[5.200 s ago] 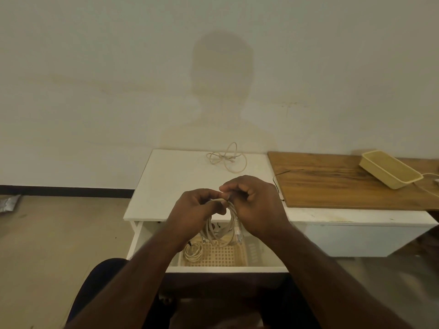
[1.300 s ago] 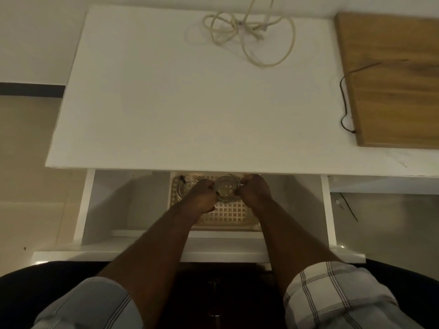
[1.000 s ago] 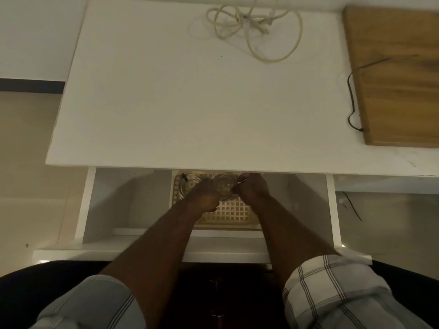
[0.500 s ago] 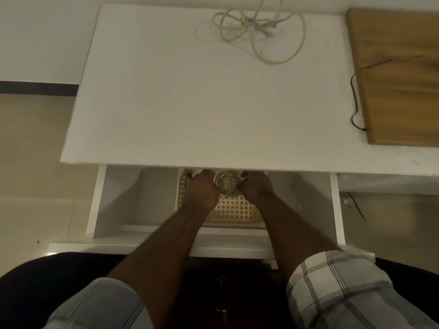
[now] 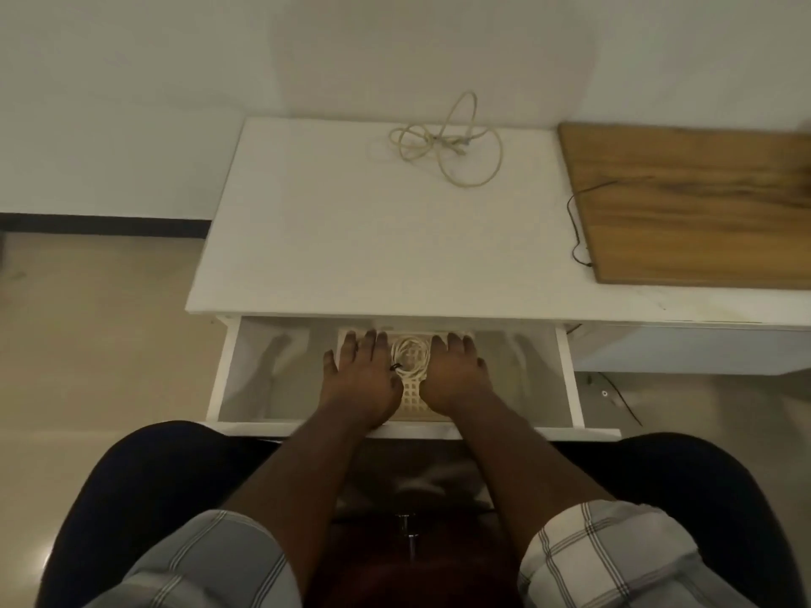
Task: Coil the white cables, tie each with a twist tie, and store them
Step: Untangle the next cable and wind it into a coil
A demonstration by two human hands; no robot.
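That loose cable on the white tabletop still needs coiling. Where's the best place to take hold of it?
Probably the tangled crossing of the loose cable, pinched from above. It lies flat on the tabletop, so a hand gathers several strands there; the big near loop would only trail.

Wooden board (image 5: 697, 204): lying far right on the tabletop.
Black wire (image 5: 575, 226): trailing beside the board's left edge.

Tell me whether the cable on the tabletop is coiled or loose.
Loose. The cable sprawls in uneven, tangled loops on the tabletop, with no tie visible on it.
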